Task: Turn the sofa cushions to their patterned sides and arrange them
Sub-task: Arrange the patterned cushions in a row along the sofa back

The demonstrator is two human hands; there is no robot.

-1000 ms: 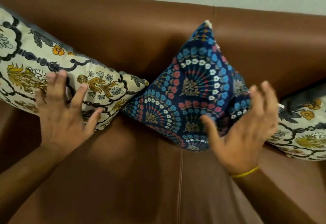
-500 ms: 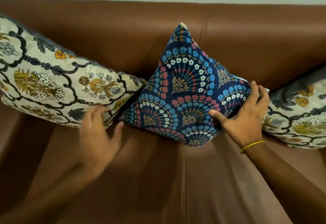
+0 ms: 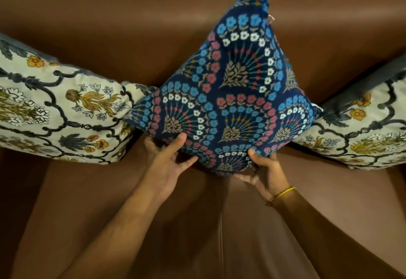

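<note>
head view: a navy blue cushion (image 3: 230, 94) with fan-shaped floral motifs is held on one corner, diamond-wise, at the middle of a brown leather sofa (image 3: 109, 37), its patterned side turned to the camera and its top corner reaching toward 12 o'clock, above the backrest's upper edge. the left hand (image 3: 167, 164) is placed at the cushion's lower edge toward 7 o'clock, thumb pressed on the patterned face, the other fingers spread loosely beneath and partly hidden by the fabric. the right hand (image 3: 261, 173) is closed on the bottom corner toward 5 o'clock, thumb on the front and the remaining fingers tucked underneath; a yellow thread band (image 3: 284, 192) is seen on that wrist. at 9 o'clock a cream floral cushion (image 3: 61, 111) is laid against the backrest, its near corner touching the navy cushion's left corner. at 3 o'clock a second cream cushion (image 3: 362, 131) with the same print is touched by the navy cushion's right corner. both cream cushions are shown patterned side up. a vertical seam (image 3: 219, 234) is visible in the seat toward 6 o'clock.
</note>
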